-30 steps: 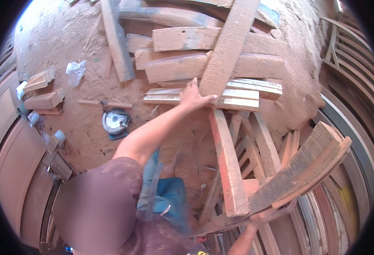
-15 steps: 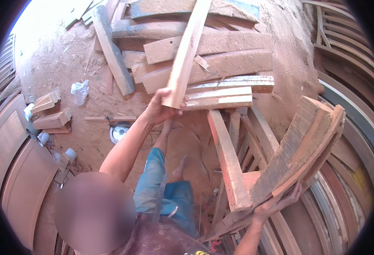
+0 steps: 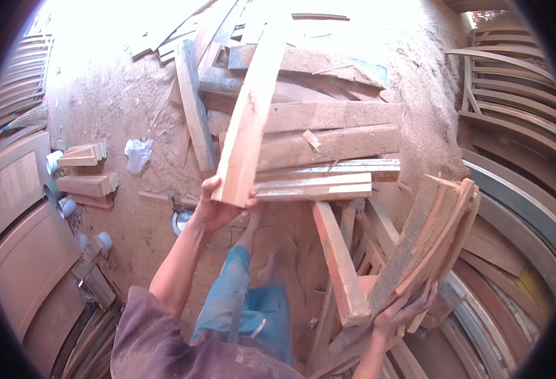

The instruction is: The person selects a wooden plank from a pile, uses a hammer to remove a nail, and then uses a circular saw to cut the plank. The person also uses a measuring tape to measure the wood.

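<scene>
My left hand (image 3: 207, 211) is closed round the near end of a long, pale wooden plank (image 3: 246, 123), with the thumb on one edge and fingertips showing at the other. The plank points away from me, its far end lost in glare. At the right, my right hand (image 3: 399, 312) grips the lower edge of a bundle of thick, rough curved boards (image 3: 410, 243). These boards lean up and outward beside a wooden frame stand (image 3: 340, 265) with a reddish side. Part of the right hand's grip is hidden under the boards.
Dusty boards (image 3: 328, 117) lie stacked ahead, with narrow pale strips (image 3: 316, 189) at their near side. A clear plastic bag (image 3: 138, 155), short wood blocks (image 3: 87, 184) and a round-bladed tool (image 3: 180, 222) lie left. Panels (image 3: 28, 259) lean there; curved slats (image 3: 511, 76) stand right.
My view has tilted up, so the scene sits lower. The plank in my left hand has swung slightly left and its face shows more. My right hand still grips the curved boards.
</scene>
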Demonstrator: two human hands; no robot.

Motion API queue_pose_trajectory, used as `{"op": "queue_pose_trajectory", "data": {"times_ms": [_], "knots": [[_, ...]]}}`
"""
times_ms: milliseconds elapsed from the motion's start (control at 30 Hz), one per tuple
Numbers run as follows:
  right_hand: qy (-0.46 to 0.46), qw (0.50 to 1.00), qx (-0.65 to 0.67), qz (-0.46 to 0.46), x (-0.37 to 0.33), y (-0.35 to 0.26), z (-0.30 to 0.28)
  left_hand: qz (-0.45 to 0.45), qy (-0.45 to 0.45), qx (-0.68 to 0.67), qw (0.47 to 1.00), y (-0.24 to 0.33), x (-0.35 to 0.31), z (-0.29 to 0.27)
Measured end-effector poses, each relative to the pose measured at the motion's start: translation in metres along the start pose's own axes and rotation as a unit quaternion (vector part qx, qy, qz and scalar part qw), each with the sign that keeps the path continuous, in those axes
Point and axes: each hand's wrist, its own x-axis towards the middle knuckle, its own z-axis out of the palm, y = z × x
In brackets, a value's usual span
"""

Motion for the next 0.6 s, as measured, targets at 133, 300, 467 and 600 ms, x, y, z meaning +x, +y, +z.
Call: {"op": "queue_pose_trajectory", "data": {"times_ms": [133,300,467,600], "knots": [[-0.010,1.000,0.003,0.000,-0.003,-0.002,-0.006,0.015,0.103,0.225,0.969,0.055,-0.012,0.002],[-0.015,0.999,0.029,0.002,0.000,-0.001,-0.008,0.151,0.095,0.433,0.883,0.154,0.050,0.034],[-0.022,0.998,0.057,0.024,-0.001,-0.006,-0.008,0.259,0.136,0.661,0.691,0.200,0.136,0.050],[-0.033,0.998,0.050,0.028,-0.001,0.000,-0.008,0.126,0.184,0.711,0.666,0.121,0.192,-0.007]]}}
